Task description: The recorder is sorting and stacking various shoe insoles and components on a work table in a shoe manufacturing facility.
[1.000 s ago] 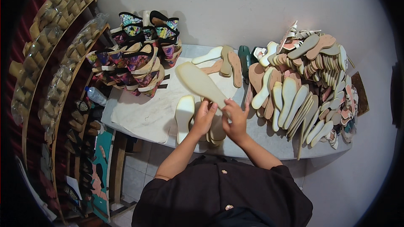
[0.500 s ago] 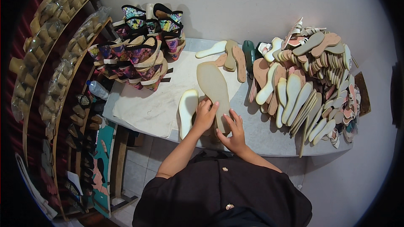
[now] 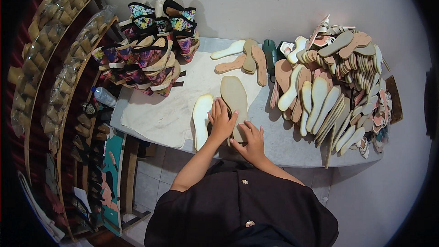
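A beige shoe sole [image 3: 234, 92] lies low over the near middle of the table, its rounded toe end pointing away from me. My left hand [image 3: 222, 122] rests along its left edge with fingers stretched out. On the other side, my right hand [image 3: 250, 142] has its fingers spread against the sole's heel end. A paler cream sole [image 3: 201, 118] lies just left of my left hand. Farther back are a white sole [image 3: 228, 49], a grey-beige sole [image 3: 249, 57] and two pink soles, one slanting [image 3: 230, 64] and one upright [image 3: 259, 66].
Floral-patterned wedge sandals [image 3: 151, 61] are stacked at the table's back left. A large pile of soles [image 3: 322, 105] covers the right side, beside a dark green object [image 3: 270, 57]. Shelves of shoe parts [image 3: 59, 77] and a plastic bottle [image 3: 104, 97] stand left.
The beige sole has come down toward the table and nearer to me, uncovering more of the slanting pink sole behind. My left fingers have straightened along its edge.
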Demonstrator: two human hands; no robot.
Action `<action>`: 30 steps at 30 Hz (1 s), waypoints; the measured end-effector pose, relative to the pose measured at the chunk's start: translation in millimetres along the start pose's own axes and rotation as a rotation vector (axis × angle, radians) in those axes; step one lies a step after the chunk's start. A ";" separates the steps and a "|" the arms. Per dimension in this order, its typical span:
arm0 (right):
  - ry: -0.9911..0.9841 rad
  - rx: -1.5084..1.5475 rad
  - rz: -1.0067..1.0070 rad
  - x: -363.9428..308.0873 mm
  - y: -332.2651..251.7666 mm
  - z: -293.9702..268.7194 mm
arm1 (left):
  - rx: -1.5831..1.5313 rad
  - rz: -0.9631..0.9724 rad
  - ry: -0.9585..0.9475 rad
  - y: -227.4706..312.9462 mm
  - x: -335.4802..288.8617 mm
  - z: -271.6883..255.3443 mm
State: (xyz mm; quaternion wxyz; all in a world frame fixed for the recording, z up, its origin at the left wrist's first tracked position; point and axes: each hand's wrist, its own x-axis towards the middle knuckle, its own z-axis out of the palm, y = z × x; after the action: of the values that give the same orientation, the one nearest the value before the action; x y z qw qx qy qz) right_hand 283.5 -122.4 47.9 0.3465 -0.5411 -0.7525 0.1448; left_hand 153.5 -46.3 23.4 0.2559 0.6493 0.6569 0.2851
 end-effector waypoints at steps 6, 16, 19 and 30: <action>0.208 0.464 0.325 12.2 50.2 19.0 | -0.779 -0.216 -0.019 -34.8 5.0 8.0; 0.066 0.880 0.756 34.8 75.3 61.5 | -1.174 -0.441 -0.207 -16.7 -25.6 22.0; -0.051 1.291 0.897 42.7 37.2 51.4 | -1.230 -0.430 -0.189 -8.0 -23.6 27.4; -0.229 1.457 0.886 42.5 40.8 52.2 | -1.306 -0.514 -0.239 -2.0 -25.0 12.4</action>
State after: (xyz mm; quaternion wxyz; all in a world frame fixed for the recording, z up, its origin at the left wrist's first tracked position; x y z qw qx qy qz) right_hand 269.8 -60.1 1.7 0.4409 -0.4096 -0.2215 0.7673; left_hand 161.6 -70.7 12.4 0.7223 0.2144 0.4515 0.4779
